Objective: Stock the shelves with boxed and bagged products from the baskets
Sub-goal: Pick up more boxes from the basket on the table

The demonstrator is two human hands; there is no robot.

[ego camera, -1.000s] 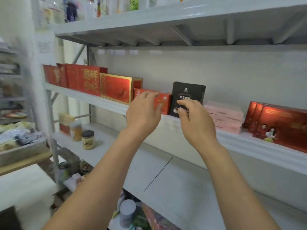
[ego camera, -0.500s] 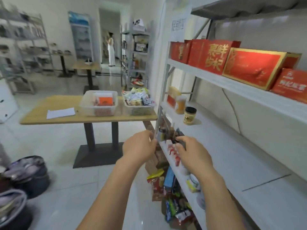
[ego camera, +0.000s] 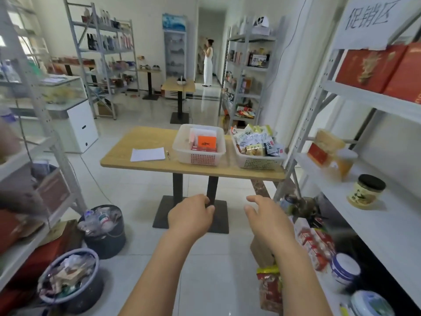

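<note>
Two white plastic baskets stand on a wooden table ahead. The left basket holds boxes, one orange on top. The right basket is piled with bagged snacks. My left hand and my right hand hang in front of me, well short of the table, fingers loosely curled and holding nothing. The white shelf unit with red boxes on its upper level runs along my right.
A sheet of paper and a pen lie on the table. Two bins full of rubbish stand on the floor at left. Jars sit on the right shelf; packets crowd its lowest level. A person stands far back.
My view has swung from the shelf with the black box to the table. Both hands have left the shelf and dropped, empty, in front of me.
</note>
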